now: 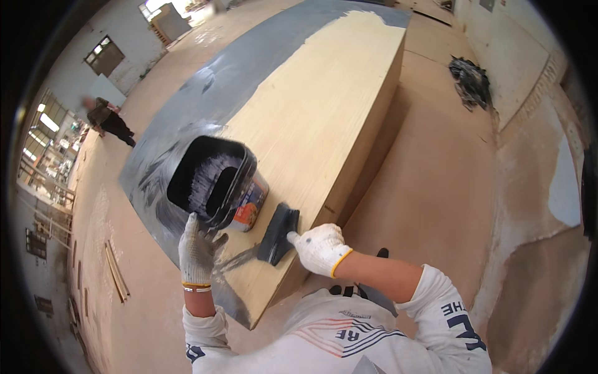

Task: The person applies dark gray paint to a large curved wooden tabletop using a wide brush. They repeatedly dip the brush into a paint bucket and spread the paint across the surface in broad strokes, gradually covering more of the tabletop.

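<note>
Head view | left hand [198,249], gloved, forearm upright, fingers curled on rim of tilted black paint bucket [215,184] resting on wooden board [317,118] | right hand [321,248], gloved, clenched round handle of wide brush [278,234], bristles touching board's near corner

Person standing far left [107,119], dark debris pile [471,81], wooden strips on floor [116,272]
</note>
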A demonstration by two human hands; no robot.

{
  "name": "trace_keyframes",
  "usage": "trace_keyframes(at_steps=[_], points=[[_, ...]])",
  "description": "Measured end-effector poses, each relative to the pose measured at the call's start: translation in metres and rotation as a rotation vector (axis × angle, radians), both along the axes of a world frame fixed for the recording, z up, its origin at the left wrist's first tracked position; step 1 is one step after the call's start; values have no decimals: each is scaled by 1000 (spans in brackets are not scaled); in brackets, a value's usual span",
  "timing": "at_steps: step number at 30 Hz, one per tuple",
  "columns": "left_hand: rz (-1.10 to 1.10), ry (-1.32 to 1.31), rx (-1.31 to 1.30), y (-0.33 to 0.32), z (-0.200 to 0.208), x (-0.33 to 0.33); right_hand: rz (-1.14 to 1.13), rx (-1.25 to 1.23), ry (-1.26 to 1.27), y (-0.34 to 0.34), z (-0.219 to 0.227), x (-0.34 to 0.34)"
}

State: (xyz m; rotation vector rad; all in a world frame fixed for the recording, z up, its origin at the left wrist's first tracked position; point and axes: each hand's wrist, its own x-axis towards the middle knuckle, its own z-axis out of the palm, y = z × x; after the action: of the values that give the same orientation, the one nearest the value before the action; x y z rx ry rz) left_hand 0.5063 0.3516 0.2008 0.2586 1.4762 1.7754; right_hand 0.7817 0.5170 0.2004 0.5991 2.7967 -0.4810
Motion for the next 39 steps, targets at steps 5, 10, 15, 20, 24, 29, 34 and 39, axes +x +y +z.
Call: trace_keyframes(at_steps=[5, 10, 15, 20, 24, 29, 34, 39], points=[[41, 2, 48, 34, 2, 18, 179, -44, 4, 72, -10, 11], [194, 26, 50, 69, -7, 43, 160, -114, 55, 166, -25, 33], [282, 78, 13, 97, -13, 43, 61, -25, 164, 257, -39, 54], [284, 25, 64, 134, -10, 49, -141, 60, 323, 321, -9, 61], [270, 71, 94, 183, -15, 36, -120, 210, 631, 369, 23, 48], [358, 101, 72, 276, -20, 54, 79, 299, 735, 445, 88, 12], [330, 108, 59, 356, -13, 58, 203, 401, 501, 477, 137, -45], [309, 77, -19, 424, -2, 58, 342, 505, 186, 522, 156, -100]])
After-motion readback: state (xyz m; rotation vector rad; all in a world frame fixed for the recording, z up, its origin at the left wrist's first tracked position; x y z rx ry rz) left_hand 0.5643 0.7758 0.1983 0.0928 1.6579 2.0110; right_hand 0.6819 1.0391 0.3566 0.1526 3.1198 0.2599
